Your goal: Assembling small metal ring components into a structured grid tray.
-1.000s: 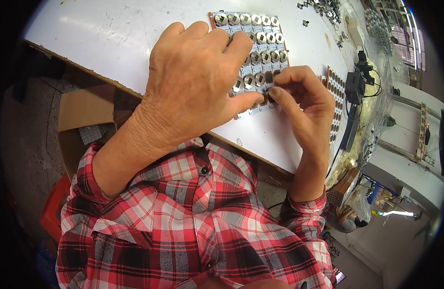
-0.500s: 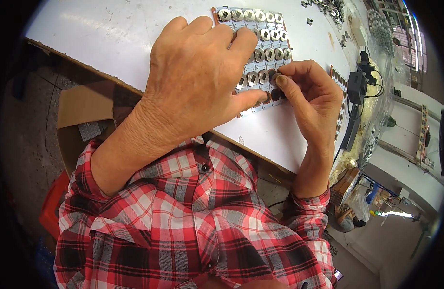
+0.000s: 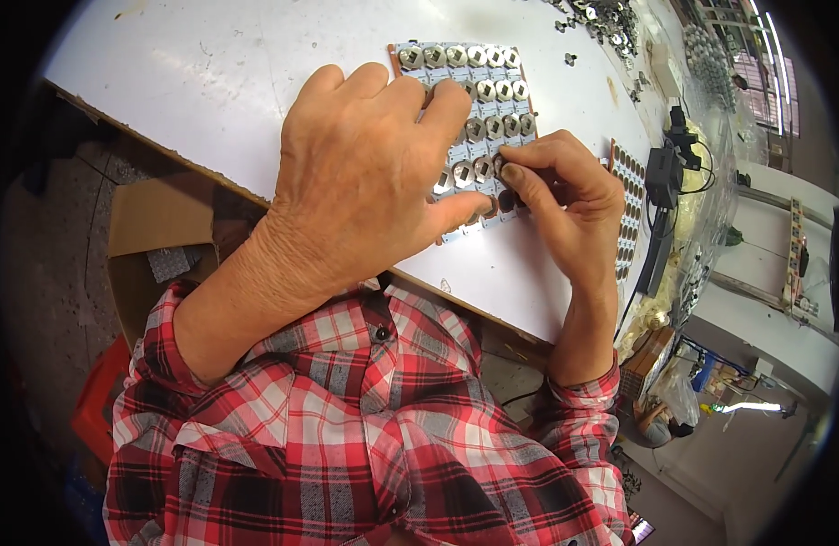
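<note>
A panel of small light-blue circuit boards (image 3: 466, 150) lies on the white table. Rows of silvery octagonal metal clips (image 3: 475, 130), like coin-cell holders, sit on it. My left hand (image 3: 360, 164) rests over the panel's left side, back up, fingers bent and thumb stretched toward the nearest row. What lies under its palm is hidden. My right hand (image 3: 565, 196) is at the panel's right edge, thumb and forefinger pinched on a metal clip (image 3: 499, 167) at the end of the fourth row. Dark round spots (image 3: 506, 200) show in the nearest row, by my left thumb.
A second panel with dark round spots (image 3: 630, 196) lies to the right, beside a black power strip (image 3: 656, 255) with plugs and cables. Loose metal parts (image 3: 606, 23) are heaped at the far right. Below the table's left edge stands an open cardboard box (image 3: 160, 218).
The whole table appears slightly lower and more to the left in view. My right fingertips now pinch a clip at the fourth row's end; my left hand keeps its place on the panel.
</note>
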Demonstrator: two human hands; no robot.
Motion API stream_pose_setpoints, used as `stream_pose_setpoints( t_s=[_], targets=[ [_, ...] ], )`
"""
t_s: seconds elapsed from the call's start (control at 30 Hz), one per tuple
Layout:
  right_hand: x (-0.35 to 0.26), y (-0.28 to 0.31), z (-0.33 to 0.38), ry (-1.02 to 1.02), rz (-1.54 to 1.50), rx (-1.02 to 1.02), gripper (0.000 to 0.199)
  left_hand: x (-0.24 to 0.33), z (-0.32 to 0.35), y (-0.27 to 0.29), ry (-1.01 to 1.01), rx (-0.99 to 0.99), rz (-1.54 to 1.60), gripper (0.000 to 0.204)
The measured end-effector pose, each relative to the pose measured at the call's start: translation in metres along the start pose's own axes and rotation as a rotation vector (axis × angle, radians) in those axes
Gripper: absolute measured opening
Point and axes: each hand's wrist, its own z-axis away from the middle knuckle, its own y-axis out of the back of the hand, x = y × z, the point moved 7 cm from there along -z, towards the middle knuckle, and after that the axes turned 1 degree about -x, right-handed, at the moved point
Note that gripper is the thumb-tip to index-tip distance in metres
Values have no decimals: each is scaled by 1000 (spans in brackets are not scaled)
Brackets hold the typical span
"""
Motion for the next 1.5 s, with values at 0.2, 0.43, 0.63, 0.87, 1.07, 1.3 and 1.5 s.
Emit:
stream_pose_setpoints(
  t_s=[0.2,0.43,0.63,0.87,1.07,1.3,1.5],
  targets=[
    [9,22,-16,-111,98,139,11,-2,3,0,0,0,-21,77],
    [61,77,-88,-13,342,284,14,0,2,2,-23,28,2,75],
    [51,75,-91,201,450,275,20,-1,2,0,-22,35,17,74],
    [26,33,-13,-337,-311,4,23,-2,2,0,-13,42,20,74],
    [25,18,6,-306,-389,133,17,-2,4,0,-21,76,19,75],
    [15,11,6,-96,-229,119,14,0,4,1,-36,61,-6,71],
    [16,9,6,-150,-203,146,13,1,3,-1,-16,50,-39,73]
  ],
)
